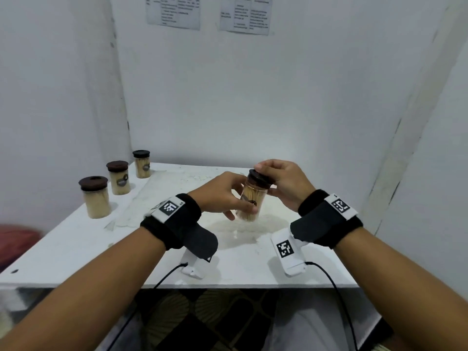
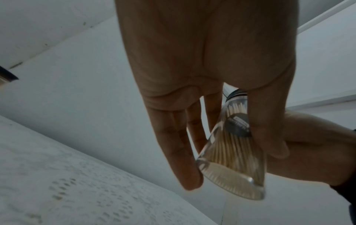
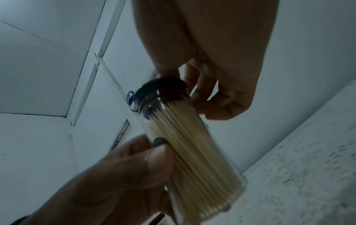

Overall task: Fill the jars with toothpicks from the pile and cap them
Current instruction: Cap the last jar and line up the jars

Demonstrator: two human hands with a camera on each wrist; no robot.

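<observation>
Both forearms enter from the near edge of the head view, each wearing a black wrist strap with a white coded tag. Two white devices with black cables lie on the table (image 1: pixel 76 249) beneath the wrists.

Left hand (image 1: pixel 222 196): fingers and thumb curled round the body of the clear jar (image 1: pixel 250 202), gripping it about mid-height. The left wrist view shows the thumb across the jar's dark label and the fingers (image 2: pixel 179 152) behind the far side; the jar's base is clear of the hand.

Right hand (image 1: pixel 283 181): closed over the dark cap (image 1: pixel 260 178), with the fingers wrapped round the cap's rim from above. The right wrist view shows the cap (image 3: pixel 163 88) seated on the jar's mouth, with the fingertips at its far edge.

Held jar: between the two hands, raised above the table and tilted, cap end leaning toward the right hand. It is packed full of toothpicks (image 3: pixel 194 149), standing lengthwise inside. Whether the cap is fully tightened cannot be told.

Directly below the jar, a pale scatter (image 1: pixel 243 229) lies on the table; it is too blurred to resolve individual sticks.

Three other jars stand upright in a row along the table's left edge, well apart from the hands: nearest jar (image 1: pixel 97 201), middle jar (image 1: pixel 119 181), farthest jar (image 1: pixel 142 164). Each is filled with toothpicks and carries a dark cap.

Two printed sheets (image 1: pixel 174 11) hang on the white wall behind.
</observation>
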